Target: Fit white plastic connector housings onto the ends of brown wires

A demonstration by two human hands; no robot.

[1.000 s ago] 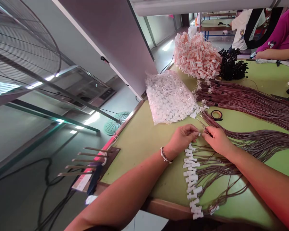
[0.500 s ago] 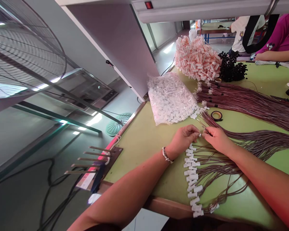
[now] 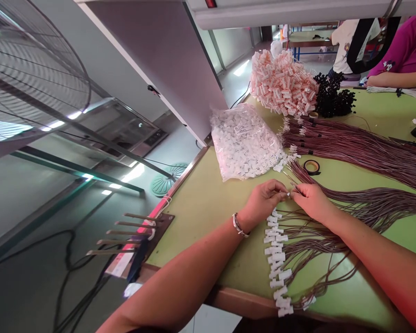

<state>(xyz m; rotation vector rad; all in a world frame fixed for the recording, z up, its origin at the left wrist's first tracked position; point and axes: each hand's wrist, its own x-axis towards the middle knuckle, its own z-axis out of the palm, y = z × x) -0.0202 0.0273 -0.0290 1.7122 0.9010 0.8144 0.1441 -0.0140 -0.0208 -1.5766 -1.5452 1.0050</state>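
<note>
My left hand (image 3: 268, 199) is closed in a pinch on a small white connector housing (image 3: 288, 194). Facing it, my right hand (image 3: 307, 198) pinches thin brown wires (image 3: 292, 179), whose bare ends stick up past the fingertips. The fingertips of both hands almost meet at the housing; whether a wire sits inside it is too small to tell. Below the hands runs a column of white connectors (image 3: 276, 256) fitted on brown wires, lying along the table. Behind my hands lies a clear bag of white housings (image 3: 246, 143).
Brown wire bundles (image 3: 353, 145) stretch across the green table (image 3: 194, 199). A tape roll (image 3: 311, 167) lies beside them. Pink-white connectors (image 3: 284, 83) and black parts (image 3: 334, 95) are heaped at the back. A pronged rack (image 3: 152, 236) stands at the left edge. A person's sleeve (image 3: 402, 51) shows far right.
The view has shifted slightly. Both hands stay almost in place, fingertips together at the white connector housing, with only a tiny movement there.
</note>
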